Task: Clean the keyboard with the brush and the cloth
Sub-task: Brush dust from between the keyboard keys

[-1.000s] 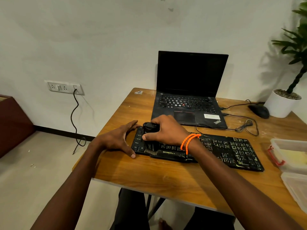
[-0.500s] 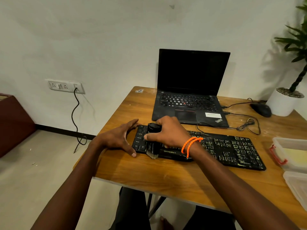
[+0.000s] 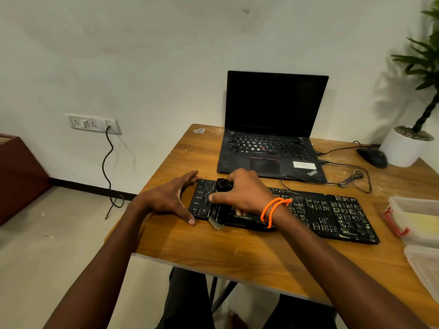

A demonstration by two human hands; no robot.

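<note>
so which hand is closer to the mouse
Right. The right hand grips the brush over the keyboard's left part, while the left hand rests at the keyboard's left end, farther from the mouse at the table's far right.

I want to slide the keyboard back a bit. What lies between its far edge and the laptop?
In the head view, a black cable runs over the table between the keyboard and the laptop.
</note>
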